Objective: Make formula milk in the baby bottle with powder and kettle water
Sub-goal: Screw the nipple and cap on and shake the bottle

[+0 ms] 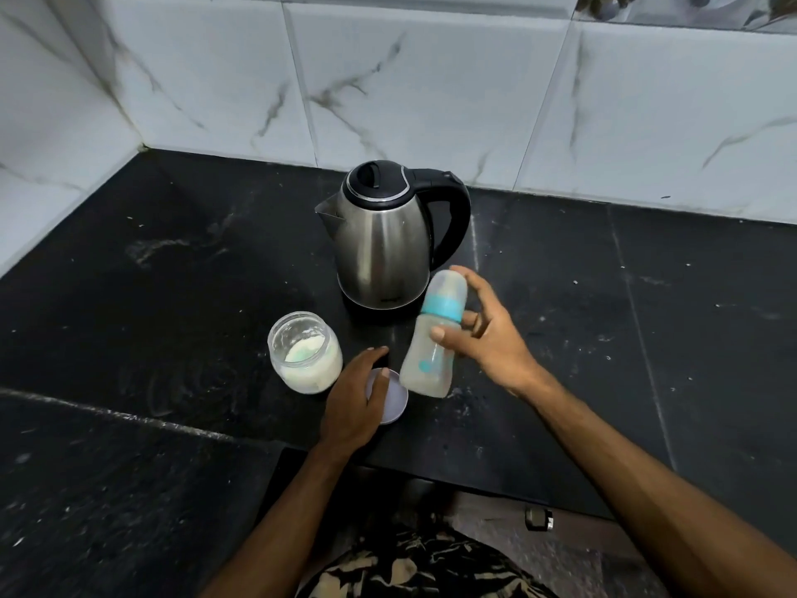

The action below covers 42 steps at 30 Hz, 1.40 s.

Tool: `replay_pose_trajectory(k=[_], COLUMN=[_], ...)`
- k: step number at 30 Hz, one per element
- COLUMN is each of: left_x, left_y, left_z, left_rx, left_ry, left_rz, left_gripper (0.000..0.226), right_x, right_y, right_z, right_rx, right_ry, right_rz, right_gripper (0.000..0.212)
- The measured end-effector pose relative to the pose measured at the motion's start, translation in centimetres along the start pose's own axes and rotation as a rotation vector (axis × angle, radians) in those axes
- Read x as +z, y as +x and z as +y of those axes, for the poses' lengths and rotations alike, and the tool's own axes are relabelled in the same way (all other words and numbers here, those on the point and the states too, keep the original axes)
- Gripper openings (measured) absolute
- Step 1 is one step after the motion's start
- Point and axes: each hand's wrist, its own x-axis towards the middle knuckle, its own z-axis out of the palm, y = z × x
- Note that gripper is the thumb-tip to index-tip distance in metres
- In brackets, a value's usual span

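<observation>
Head view: right hand grip holds tilted baby bottle; left hand rests flat on lid.

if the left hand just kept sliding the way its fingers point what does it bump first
Probably the kettle. The left hand rests on the jar lid, fingers pointing away from the person; the bare counter lies between, though depth is hard to judge. The powder jar stays off to its left.

Two bare forearms entered from the lower edge, each ending in an ungloved hand — the left hand and the right hand. No sleeves, rings or wristbands were visible. Below them lay a camouflage-patterned garment — black, tan and olive blotches — worn on the person's lower body.
</observation>
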Motion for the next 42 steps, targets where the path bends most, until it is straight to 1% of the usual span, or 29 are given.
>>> replay_pose_trajectory(k=[1,2,4,5,6,7,10,11,12,15,16,17,18,21,22,23,26,27,28,29,31,32,33,34,36,37,38,39,42], left_x=[0.0,0.0,0.0,0.0,0.0,0.0,0.0,0.0,-0.1,0.0,0.0,0.0,0.0,-0.1,-0.1,0.0,0.1,0.1,0.1,0.0,0.0,0.0,0.1,0.1,0.1,0.2,0.2,0.2,0.2], left_y=[0.0,0.0,-0.1,-0.1,-0.1,-0.1,0.0,0.0,0.0,0.0,0.0,-0.1,-0.1,-0.1,-0.1,0.0,0.0,-0.1,-0.1,-0.1,-0.1,0.0,0.0,0.0,0.0,0.0,-0.1,-0.1,0.0], left_z=[0.0,0.0,0.1,0.1,0.2,0.2,0.1,0.2,0.2,0.2,0.2,0.2,0.1,0.1,0.1,0.0,-0.2,-0.2,-0.1,-0.1,-0.1,-0.1,-0.1,-0.2,-0.3,-0.3,-0.3,-0.2,-0.2], left_rx=[-0.001,0.001,0.007,0.006,0.006,0.009,0.005,0.002,0.002,0.01,0.008,0.008,0.007,-0.001,-0.002,-0.001,0.006,0.007,0.007,0.008,0.005,0.004,0.005,0.007,0.009,0.006,0.004,0.004,0.002], left_ry=[-0.003,-0.001,0.004,0.005,0.007,0.008,-0.007,-0.013,-0.013,0.009,0.011,0.011,0.009,-0.004,-0.008,-0.005,0.007,0.007,0.005,0.004,-0.001,-0.002,0.001,0.008,0.016,0.012,0.009,0.01,0.017], left_rz=[0.001,0.002,0.007,0.009,0.009,0.009,-0.006,-0.012,-0.01,-0.002,-0.004,-0.004,-0.004,-0.009,-0.011,-0.009,0.005,0.005,0.003,0.0,-0.007,-0.008,-0.008,-0.006,-0.001,0.001,0.003,0.005,0.004], left_gripper=[0.034,0.034,0.033,0.033,0.033,0.033,0.033,0.035,0.037,0.036,0.034,0.034,0.035,0.042,0.041,0.039,0.033,0.034,0.035,0.037,0.042,0.042,0.041,0.038,0.034,0.034,0.034,0.037,0.042], right_x=[0.0,-0.1,-0.3,-0.4,-0.4,-0.2,0.4,0.3,0.2,-0.5,-0.7,-0.8,-0.6,-0.1,-0.3,-0.3,-0.8,-0.8,-0.7,-0.5,-0.2,-0.2,-0.3,-0.5,-0.9,-1.2,-1.2,-1.2,-0.7], right_y=[0.1,0.4,1.3,1.7,1.7,1.6,0.3,0.1,0.3,1.7,2.0,2.0,1.7,0.4,0.4,0.7,2.0,2.2,2.0,1.7,0.6,0.4,0.5,1.0,2.1,2.5,2.6,2.3,0.7], right_z=[-0.1,-0.3,-0.9,-1.0,-0.9,-0.7,0.2,0.3,0.1,-1.0,-1.0,-0.9,-0.7,0.4,0.4,0.2,-0.8,-0.8,-0.6,-0.2,0.5,0.7,0.6,0.2,-0.7,-0.8,-0.8,-0.6,0.4], right_rx=[-0.018,-0.053,-0.106,-0.126,-0.133,-0.124,-0.034,-0.024,-0.045,-0.126,-0.141,-0.137,-0.112,-0.024,-0.036,-0.068,-0.113,-0.12,-0.113,-0.091,-0.024,-0.011,-0.03,-0.06,-0.103,-0.12,-0.122,-0.1,0.004], right_ry=[-0.012,0.028,0.202,0.283,0.318,0.301,0.06,0.005,0.004,0.234,0.3,0.304,0.248,-0.036,-0.062,-0.032,0.199,0.24,0.231,0.184,0.018,-0.036,-0.041,0.004,0.171,0.237,0.264,0.243,-0.032], right_rz=[-0.005,0.058,0.283,0.358,0.379,0.344,0.03,-0.023,0.0,0.312,0.365,0.365,0.308,-0.022,-0.057,-0.016,0.314,0.348,0.326,0.248,-0.002,-0.085,-0.089,-0.011,0.23,0.292,0.293,0.236,-0.099], right_gripper=[0.082,0.08,0.074,0.071,0.07,0.073,0.081,0.08,0.079,0.076,0.076,0.077,0.078,0.08,0.081,0.082,0.074,0.071,0.071,0.073,0.074,0.075,0.075,0.076,0.074,0.073,0.073,0.075,0.077])
